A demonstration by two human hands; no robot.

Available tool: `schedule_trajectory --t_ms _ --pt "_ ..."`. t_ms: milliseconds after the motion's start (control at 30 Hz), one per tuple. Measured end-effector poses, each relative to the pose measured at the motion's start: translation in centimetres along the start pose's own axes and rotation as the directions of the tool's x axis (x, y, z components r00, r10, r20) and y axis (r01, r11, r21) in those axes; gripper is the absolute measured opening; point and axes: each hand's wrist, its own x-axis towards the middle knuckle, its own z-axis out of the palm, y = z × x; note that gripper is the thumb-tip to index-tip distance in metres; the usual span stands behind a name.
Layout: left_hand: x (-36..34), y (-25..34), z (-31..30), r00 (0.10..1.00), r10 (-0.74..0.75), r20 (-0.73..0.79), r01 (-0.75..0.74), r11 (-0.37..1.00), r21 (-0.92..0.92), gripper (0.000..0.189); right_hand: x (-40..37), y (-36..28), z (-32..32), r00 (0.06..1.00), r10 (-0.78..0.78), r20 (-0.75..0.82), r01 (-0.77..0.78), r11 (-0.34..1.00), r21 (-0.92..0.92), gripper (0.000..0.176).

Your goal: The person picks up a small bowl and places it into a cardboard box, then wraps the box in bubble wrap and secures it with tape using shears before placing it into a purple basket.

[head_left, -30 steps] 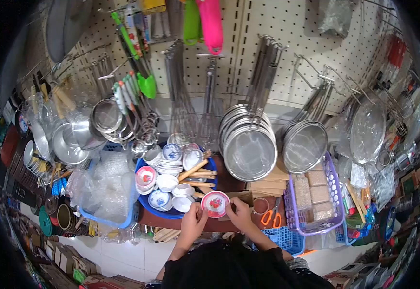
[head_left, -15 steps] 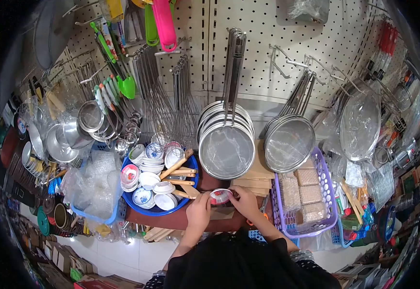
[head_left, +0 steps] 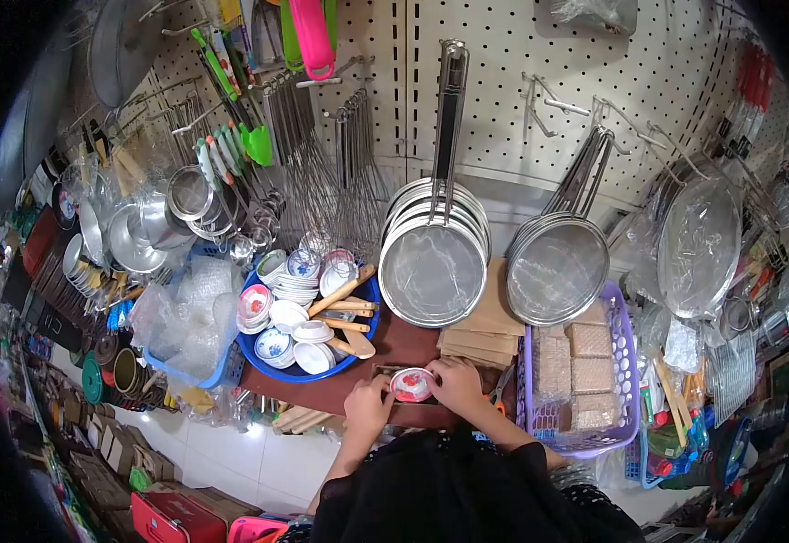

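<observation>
A small white bowl with a red and pink pattern (head_left: 412, 385) faces up between my two hands at the front of the brown counter. My left hand (head_left: 370, 404) grips its left edge with bent fingers, and the fingers of my right hand (head_left: 456, 384) close on its right edge. Under and behind it, a dark opening or box-like shape is partly hidden. Left of my hands, a blue basin (head_left: 365, 364) holds stacks of similar small bowls (head_left: 274, 344) and several wooden-handled tools (head_left: 345, 308).
Brown cardboard pieces (head_left: 480, 344) lie behind my right hand, with orange-handled scissors (head_left: 501, 398) beside it. A purple basket (head_left: 630, 398) holds bubble-wrapped packs (head_left: 591, 376). Bubble wrap fills a light blue basket (head_left: 229, 371). Large strainers (head_left: 434, 274) hang from the pegboard (head_left: 494, 100).
The bowl has gone from tilted and raised to lying flatter, with its patterned inside showing more. Both hands moved slightly with it. The camera view has shifted, so the background sits further right.
</observation>
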Motion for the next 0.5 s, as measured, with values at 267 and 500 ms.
schedule_trajectory --t_ms 267,500 --pt "-0.5 -0.3 1.8 0.994 -0.089 -0.063 0.102 0.958 0.268 0.013 -1.2 -0.3 2.5 0.997 -0.060 -0.049 0.052 0.987 -0.153 0.016" --pt "0.5 -0.1 2.3 0.996 -0.081 0.033 0.056 0.878 0.475 0.008 -1.0 -0.4 4.5 0.998 -0.069 -0.003 0.061 0.897 -0.438 0.011"
